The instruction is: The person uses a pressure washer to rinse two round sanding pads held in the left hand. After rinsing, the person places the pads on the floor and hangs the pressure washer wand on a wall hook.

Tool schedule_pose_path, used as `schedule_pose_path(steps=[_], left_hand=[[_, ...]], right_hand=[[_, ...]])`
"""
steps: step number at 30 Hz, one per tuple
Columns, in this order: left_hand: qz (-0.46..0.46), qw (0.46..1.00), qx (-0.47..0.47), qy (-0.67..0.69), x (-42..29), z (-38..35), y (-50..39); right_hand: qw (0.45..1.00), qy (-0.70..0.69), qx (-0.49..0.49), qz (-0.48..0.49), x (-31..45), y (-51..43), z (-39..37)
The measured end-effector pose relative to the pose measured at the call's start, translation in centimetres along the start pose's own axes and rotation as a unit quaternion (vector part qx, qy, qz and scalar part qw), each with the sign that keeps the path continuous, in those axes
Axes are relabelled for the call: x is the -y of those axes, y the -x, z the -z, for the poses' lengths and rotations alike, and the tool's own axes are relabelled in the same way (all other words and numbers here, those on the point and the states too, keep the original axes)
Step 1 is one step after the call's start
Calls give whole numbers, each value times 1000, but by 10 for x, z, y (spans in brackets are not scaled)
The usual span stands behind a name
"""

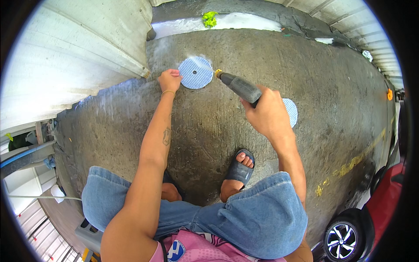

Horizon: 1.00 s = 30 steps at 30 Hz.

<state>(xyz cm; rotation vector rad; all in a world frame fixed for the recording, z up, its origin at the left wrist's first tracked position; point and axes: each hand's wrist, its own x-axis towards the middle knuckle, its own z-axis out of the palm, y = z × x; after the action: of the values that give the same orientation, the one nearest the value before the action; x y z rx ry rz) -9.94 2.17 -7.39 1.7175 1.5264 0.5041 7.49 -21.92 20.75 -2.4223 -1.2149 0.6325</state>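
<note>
A round blue-and-white striped polishing pad (196, 78) with a small dark hole at its centre lies close above the wet concrete. My left hand (170, 80) pinches its left edge between fingers and thumb. My right hand (266, 109) grips a black pressure washer spray gun (241, 87). From its yellow nozzle tip (218, 72), just right of the pad, a jet of water strikes the pad's upper face and throws mist past its far edge. A second blue striped pad (290, 112) rests on the ground, partly hidden behind my right hand.
White corrugated sheeting (81, 49) stands at the left. White foam (245, 22) and a bright green leafy scrap (209, 19) lie in the far gutter. A red car's wheel (341, 240) is at lower right. My sandalled foot (240, 167) is planted below the gun.
</note>
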Motion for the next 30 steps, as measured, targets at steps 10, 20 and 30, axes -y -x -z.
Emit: schedule_pose_path(steps=[10, 20, 30], left_hand=[[117, 988, -12, 102, 13, 1, -19], [53, 998, -36, 14, 3, 3, -16], [16, 997, 16, -71, -12, -4, -15]], right_hand=[[998, 15, 52, 29, 11, 8, -10], [993, 47, 94, 57, 16, 21, -15], [997, 56, 53, 7, -9, 22, -7]])
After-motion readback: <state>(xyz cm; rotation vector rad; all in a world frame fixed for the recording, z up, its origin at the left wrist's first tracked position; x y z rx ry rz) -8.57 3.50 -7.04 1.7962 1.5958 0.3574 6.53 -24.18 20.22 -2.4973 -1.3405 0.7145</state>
